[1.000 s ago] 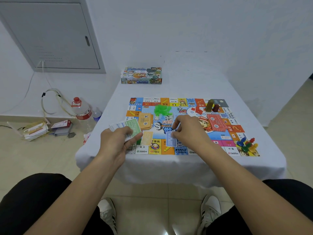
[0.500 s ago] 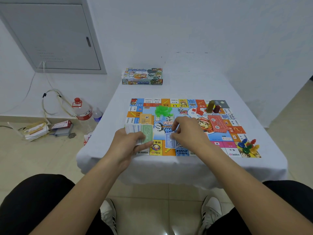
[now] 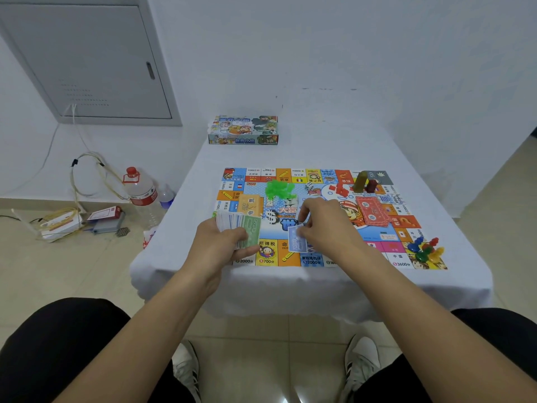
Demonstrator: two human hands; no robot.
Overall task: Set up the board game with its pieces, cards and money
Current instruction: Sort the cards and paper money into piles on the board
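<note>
Head view: a grip is kept on a thick stack of play money (image 3: 239, 228) by the left hand (image 3: 223, 245), fingers curled round it, a green 500 note uppermost, above the near left part of the game board (image 3: 319, 181). A single blue note (image 3: 297, 241) is pinched by the right hand (image 3: 322, 228) at its upper edge, low over the board's near middle; whether it touches the board cannot be told. The board lies flat on the white-clothed tabletop (image 3: 319, 289). On it are seen an orange card pile (image 3: 250, 203), green plastic houses (image 3: 279, 189), a die (image 3: 309, 186), a red card pile (image 3: 373, 212) and coloured pawns (image 3: 424, 250) at the near right corner. The game box (image 3: 243, 130) stands at the far edge.

Risks, as judged: the thin blue note could slide off or land askew if released from above. The stack, held loosely by one hand, could fan out and spill onto the board. The houses could be scattered by a reaching wrist.
</note>
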